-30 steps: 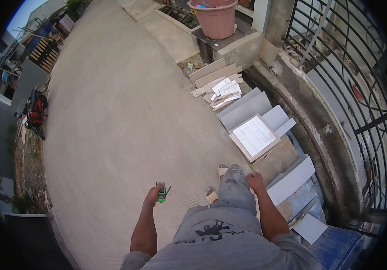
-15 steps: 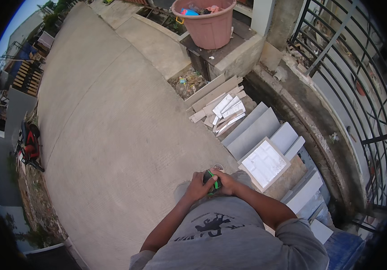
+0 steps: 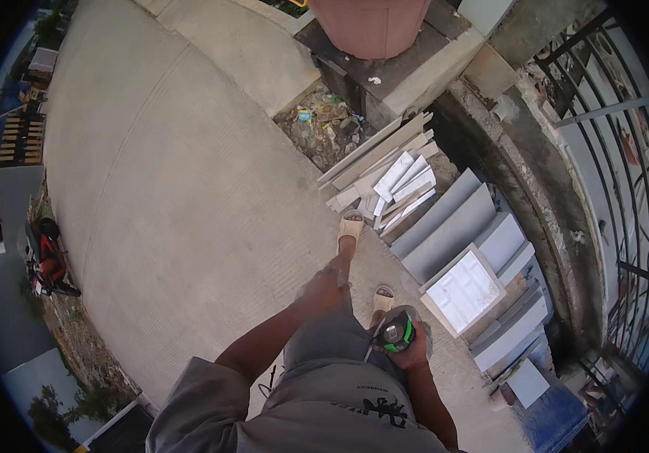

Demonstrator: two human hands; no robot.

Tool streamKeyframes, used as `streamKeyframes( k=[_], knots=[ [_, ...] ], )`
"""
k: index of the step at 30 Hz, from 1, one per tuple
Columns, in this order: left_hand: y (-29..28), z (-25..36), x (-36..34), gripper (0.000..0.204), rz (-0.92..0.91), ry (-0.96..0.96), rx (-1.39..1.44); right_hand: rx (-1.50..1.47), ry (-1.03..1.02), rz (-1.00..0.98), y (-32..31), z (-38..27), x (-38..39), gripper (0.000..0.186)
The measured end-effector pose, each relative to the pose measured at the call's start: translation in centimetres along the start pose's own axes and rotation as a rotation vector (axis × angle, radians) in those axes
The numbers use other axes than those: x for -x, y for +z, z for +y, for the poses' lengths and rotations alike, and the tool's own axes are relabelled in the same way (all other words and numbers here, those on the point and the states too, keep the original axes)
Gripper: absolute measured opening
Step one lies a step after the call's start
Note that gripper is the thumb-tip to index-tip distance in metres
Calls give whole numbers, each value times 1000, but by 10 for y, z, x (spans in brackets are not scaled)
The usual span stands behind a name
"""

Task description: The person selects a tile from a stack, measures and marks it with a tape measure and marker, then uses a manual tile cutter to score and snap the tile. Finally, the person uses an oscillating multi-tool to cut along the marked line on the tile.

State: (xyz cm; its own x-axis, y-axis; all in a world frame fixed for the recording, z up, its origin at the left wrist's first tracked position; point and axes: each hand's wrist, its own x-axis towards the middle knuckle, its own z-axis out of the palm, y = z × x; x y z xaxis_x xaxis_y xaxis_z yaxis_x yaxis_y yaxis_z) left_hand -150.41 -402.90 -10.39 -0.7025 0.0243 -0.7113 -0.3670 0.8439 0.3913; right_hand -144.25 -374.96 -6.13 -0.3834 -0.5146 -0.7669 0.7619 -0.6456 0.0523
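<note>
My right hand point(image 3: 416, 352) is closed round a black and green tape measure point(image 3: 398, 334), close to my right thigh. My left hand point(image 3: 324, 287) is off to the left, over my left leg; its fingers are smeared by motion, so whether they hold anything does not show. Ahead and to the right, a white tile with a beige rim point(image 3: 462, 291) lies on top of other tiles. Grey tiles point(image 3: 451, 226) lean in a row just beyond it, and narrow cut strips of white and beige tile point(image 3: 407, 181) are heaped farther off.
A drainage ditch point(image 3: 505, 162) runs along the right, with a metal fence point(image 3: 604, 128) behind it. A pink tub point(image 3: 369, 26) stands on a ledge ahead, beside some rubble point(image 3: 320, 124). A red motorbike point(image 3: 51, 260) is parked across the concrete road point(image 3: 181, 196).
My hands have parted: the tape measure, held in both before, is now in the right alone. My left hand has moved left and forward. My view has tipped down, showing my sandalled feet.
</note>
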Motion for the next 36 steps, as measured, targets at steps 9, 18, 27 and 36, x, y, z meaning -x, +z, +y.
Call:
streamKeyframes(
  k=[9, 18, 27, 36],
  knots=[
    [14, -75, -243, 72, -192, -60, -332, -477, 137, 346, -30, 105, -71, 54],
    [36, -13, -508, 74, 32, 354, -621, -838, 159, 324, 1, 155, -130, 75],
    [31, 71, -640, 73, 243, 303, -521, -1083, 130, 304, 13, 156, -169, 73],
    [48, 42, -630, 73, 316, 234, -624, -1161, 130, 254, 10, 142, -185, 71]
  ],
)
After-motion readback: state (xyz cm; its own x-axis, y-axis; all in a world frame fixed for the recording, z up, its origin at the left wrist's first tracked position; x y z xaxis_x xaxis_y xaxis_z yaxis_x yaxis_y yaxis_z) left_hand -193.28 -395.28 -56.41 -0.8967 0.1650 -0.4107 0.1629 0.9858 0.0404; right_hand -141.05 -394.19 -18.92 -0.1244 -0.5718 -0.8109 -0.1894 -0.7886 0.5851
